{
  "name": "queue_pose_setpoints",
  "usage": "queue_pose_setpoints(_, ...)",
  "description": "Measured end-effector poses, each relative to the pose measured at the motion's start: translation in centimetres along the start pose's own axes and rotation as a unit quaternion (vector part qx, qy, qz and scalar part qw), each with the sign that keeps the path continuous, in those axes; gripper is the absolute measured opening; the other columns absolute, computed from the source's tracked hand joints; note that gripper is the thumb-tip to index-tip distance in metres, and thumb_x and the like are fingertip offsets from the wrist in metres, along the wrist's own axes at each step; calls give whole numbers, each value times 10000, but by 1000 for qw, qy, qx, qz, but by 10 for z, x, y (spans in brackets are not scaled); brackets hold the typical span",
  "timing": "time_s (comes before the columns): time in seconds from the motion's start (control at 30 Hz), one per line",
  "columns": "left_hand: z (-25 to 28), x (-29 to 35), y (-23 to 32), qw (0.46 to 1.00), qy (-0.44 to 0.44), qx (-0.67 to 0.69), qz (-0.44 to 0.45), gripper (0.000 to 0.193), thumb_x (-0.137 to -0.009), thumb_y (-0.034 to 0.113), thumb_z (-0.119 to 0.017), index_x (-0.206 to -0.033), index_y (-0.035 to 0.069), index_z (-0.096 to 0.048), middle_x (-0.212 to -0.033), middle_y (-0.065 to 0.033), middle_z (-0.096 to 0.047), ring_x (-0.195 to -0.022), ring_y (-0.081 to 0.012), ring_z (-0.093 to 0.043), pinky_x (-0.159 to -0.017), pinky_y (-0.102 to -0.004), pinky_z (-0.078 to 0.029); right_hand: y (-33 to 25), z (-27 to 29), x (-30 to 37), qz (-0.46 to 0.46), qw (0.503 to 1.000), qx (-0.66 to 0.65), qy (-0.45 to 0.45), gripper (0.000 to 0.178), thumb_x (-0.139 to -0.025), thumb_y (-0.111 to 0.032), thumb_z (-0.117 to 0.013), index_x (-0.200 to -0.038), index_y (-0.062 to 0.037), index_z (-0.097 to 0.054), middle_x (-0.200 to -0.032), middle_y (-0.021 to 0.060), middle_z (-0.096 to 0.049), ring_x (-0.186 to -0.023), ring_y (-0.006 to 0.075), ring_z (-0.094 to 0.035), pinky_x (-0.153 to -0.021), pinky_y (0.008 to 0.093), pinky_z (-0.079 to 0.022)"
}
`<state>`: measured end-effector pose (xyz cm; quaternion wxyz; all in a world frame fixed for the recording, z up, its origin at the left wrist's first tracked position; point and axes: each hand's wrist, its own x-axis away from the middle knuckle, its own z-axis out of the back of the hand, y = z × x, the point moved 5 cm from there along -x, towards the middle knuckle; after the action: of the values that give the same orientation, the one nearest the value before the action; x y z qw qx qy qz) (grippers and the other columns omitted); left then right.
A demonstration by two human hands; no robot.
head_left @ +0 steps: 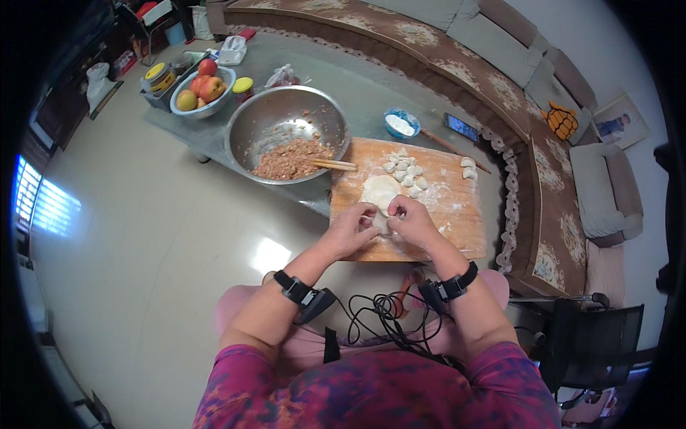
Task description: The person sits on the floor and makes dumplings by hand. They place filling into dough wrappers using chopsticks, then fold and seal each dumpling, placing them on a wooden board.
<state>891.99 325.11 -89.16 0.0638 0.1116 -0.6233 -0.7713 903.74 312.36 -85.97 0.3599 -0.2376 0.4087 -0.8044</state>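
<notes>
My left hand (351,229) and my right hand (413,222) meet over the near part of a floured wooden board (457,239). Between them is a thin white dough wrapper (379,226). The right thumb and forefinger pinch its right edge, while the left fingers curl at its left side; any filling inside is hidden. Just beyond my fingertips lie flat round dough wrappers (380,190), overlapping. Several small dough pieces (405,170) are grouped farther back, and a few more dough pieces (468,169) sit at the board's right edge.
Left of the board stands a large steel bowl (243,136) of minced filling (289,159), with chopsticks (334,165) across its rim. Behind the board are a blue bowl of flour (401,123), a rolling pin (455,150) and a phone (461,127). Black cables (386,314) loop between my forearms.
</notes>
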Motion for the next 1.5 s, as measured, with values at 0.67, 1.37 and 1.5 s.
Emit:
queue_pose_setpoints(0.67,49,3,19,990,38,132,43,162,-862,57,-672,-860,74,-511,-890,20,-589,-768,-28,-499,-653,-209,-431,-57,-20,-13,-25,975,-190,-113,178,-794,-74,-744,-874,-68,-586,-795,-37,-572,-718,55,-530,-624,214,-440)
queue_pose_setpoints(1.37,325,20,-42,730,359,561,-156,325,-955,145,-594,-1240,5,-529,-1273,-149,-583,-1182,-276,-571,-1045,-426,-469,-137,-105,-214,80,986,94,115,217,-839,-213,-662,-773,-10,-621,-622,101,-598,-599,177,-570,-585,328,-445)
queue_pose_setpoints(1.5,350,17,-65,690,337,614,-184,324,-943,92,-568,-1248,-9,-528,-1306,-171,-561,-1250,-320,-516,-1107,-480,-398,-163,-99,-221,133,987,39,79,232,-863,-223,-668,-754,-20,-640,-585,66,-547,-558,121,-501,-544,300,-417)
